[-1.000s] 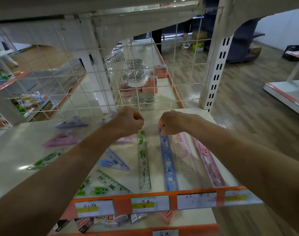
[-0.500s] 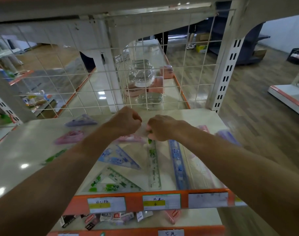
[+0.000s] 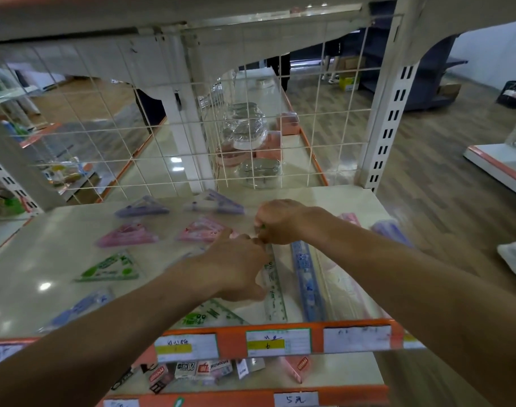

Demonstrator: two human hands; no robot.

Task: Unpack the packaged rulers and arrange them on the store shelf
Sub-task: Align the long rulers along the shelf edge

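Note:
A green-printed clear ruler [image 3: 275,292] lies lengthwise on the cream shelf [image 3: 45,259]. My right hand [image 3: 277,221] pinches its far end with curled fingers. My left hand [image 3: 236,268] sits just to its left, fingers curled, touching the ruler's upper part; whether it grips it is hidden. Beside it on the right lie a blue ruler [image 3: 306,283] and a clear pink-tinted packet of rulers [image 3: 348,286]. Pink [image 3: 127,236], purple [image 3: 142,207] and green [image 3: 110,267] triangle set squares are spread over the shelf's left half.
A white wire grid [image 3: 192,127] closes the shelf's back. An upright post [image 3: 389,118] stands at the right rear. An orange price rail [image 3: 280,342] with labels runs along the front edge. Small packaged items [image 3: 204,370] lie on the shelf below.
My right hand moved left from the blue ruler's end to the green ruler's end. My left hand drew back towards me and now lies beside the green ruler.

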